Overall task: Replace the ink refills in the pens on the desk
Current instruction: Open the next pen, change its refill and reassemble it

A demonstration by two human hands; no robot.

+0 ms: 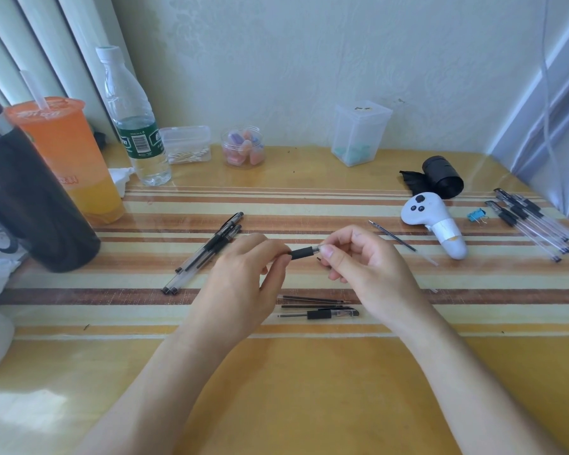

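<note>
A pen with a black rubber grip (pixel 304 252) is held level above the middle of the desk. My left hand (pixel 243 274) pinches its barrel end and my right hand (pixel 358 264) pinches its metal tip end. Below the hands lie loose refills (pixel 312 300) and a capped pen part with a black grip (pixel 329 313). A few capped pens (pixel 207 251) lie to the left. Several more pens (pixel 532 221) lie at the far right. One single refill (pixel 391 236) rests right of my right hand.
At the left stand a black flask (pixel 30 205), an orange drink cup (pixel 69 159) and a water bottle (pixel 132 119). Small clear containers (pixel 243 146) line the wall. A white controller (pixel 437 221), a black bag roll (pixel 440 177) and a blue clip (pixel 477 215) sit at the right.
</note>
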